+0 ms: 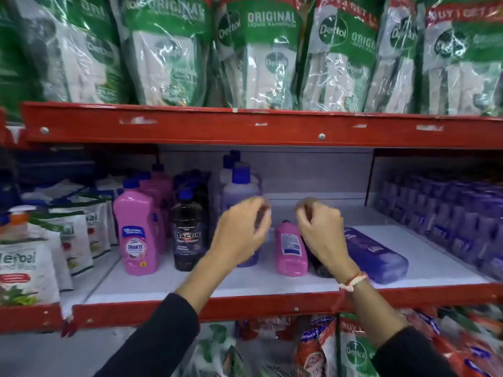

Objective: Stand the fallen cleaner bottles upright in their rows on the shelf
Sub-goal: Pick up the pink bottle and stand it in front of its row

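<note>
On the white shelf [190, 281], a pink bottle [290, 248], a dark bottle [317, 261] and a purple bottle [377, 255] lie on their sides. Upright rows stand to their left: pink bottles [136, 235], black bottles [187, 235] and purple bottles [239, 186]. My left hand [241, 232] hovers in front of the upright purple row, fingers loosely curled, holding nothing. My right hand [321, 229] hangs over the fallen dark bottle, fingers bent and apart, and hides most of that bottle.
Green and white refill pouches [261, 58] fill the shelf above, behind a red shelf rail [245, 129]. More pouches [27, 268] crowd the left side. Purple packs [449, 221] stack at the right. A red front lip [245, 306] edges the shelf.
</note>
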`<state>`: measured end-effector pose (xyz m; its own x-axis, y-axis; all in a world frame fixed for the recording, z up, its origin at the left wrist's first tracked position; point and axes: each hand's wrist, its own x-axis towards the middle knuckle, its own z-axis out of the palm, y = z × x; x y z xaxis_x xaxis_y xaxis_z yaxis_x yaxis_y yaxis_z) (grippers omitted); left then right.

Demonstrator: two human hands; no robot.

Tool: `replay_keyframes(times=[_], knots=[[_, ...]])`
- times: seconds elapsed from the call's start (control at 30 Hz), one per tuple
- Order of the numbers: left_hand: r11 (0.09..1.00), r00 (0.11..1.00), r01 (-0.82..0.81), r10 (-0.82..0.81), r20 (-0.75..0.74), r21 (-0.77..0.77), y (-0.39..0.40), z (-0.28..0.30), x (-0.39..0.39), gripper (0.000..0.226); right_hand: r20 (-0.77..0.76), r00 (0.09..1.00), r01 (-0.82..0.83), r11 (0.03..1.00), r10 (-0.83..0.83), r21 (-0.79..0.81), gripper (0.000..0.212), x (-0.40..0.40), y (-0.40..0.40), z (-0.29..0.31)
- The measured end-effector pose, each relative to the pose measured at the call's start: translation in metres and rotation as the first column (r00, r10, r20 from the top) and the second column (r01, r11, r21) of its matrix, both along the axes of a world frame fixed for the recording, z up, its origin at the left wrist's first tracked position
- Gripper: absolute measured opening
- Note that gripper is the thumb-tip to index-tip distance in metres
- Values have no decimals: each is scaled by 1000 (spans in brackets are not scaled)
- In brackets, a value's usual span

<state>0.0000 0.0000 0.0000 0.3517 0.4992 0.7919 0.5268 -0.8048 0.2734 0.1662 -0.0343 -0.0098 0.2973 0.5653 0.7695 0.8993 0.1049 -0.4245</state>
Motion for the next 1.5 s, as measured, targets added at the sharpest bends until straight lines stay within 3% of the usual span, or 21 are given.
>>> replay_keyframes(times=[0.07, 0.13, 0.2, 0.27, 0.33, 0.43, 0.5, 0.57, 0.63, 0.73, 0.83, 1.0, 1.07, 1.13, 1.3, 1.5], knots=[[956, 993, -21, -13, -113, -294, 9, -16, 20, 19, -80, 997, -9, 958, -14, -286, 24, 17, 16, -15], [850, 965, -111, -32, -260, -514, 14, -28, 40, 24, -151, 986, -22, 852, -67, -523, 28, 36, 34, -28], [735, 937, -195, -58, -346, -649, 21, -34, 59, 42, -151, 981, -6, 765, -119, -644, 29, 50, 51, -29], [679, 916, -255, -60, -397, -689, 24, -36, 65, 53, -135, 983, -2, 721, -128, -693, 29, 54, 61, -27], [573, 955, -170, -104, -277, -802, 35, -45, 75, 50, -154, 980, -27, 681, -127, -732, 30, 62, 69, -26], [313, 996, 71, -76, 49, -947, 56, -58, 84, 48, -168, 981, -61, 665, -98, -744, 18, 71, 80, -28], [152, 990, 139, -17, 138, -979, 67, -60, 86, 58, -166, 981, -60, 666, -97, -743, 16, 76, 86, -29], [76, 980, 197, 10, 198, -977, 71, -62, 89, 67, -198, 975, -82, 671, -98, -737, 16, 78, 89, -34], [110, 977, 202, 38, 208, -973, 72, -66, 93, 68, -263, 958, -114, 697, -111, -708, 19, 78, 88, -37], [231, 982, 157, 62, 176, -960, 68, -75, 94, 62, -361, 924, -168, 716, -125, -677, 23, 79, 84, -37], [344, 968, 220, 42, 249, -913, 60, -83, 91, 58, -482, 870, -252, 745, -105, -617, 23, 83, 73, -38], [433, 938, 317, -12, 347, -843, 49, -87, 80, 68, -656, 754, -328, 857, -16, -398, 20, 77, 46, -43], [455, 936, 325, -26, 352, -829, 46, -88, 72, 74, -741, 671, -341, 889, 3, -305, 26, 64, 38, -41], [488, 934, 331, -45, 356, -808, 44, -87, 59, 76, -761, 648, -328, 908, 17, -259, 32, 52, 31, -39], [578, 941, 319, -96, 325, -751, 41, -81, -2, 84, -743, 664, -329, 925, 84, -189, 47, 0, 19, -31], [760, 963, 208, -51, 263, -616, 41, -76, -101, 85, -588, 777, -375, 915, 223, -149, 49, -100, 25, -23]])
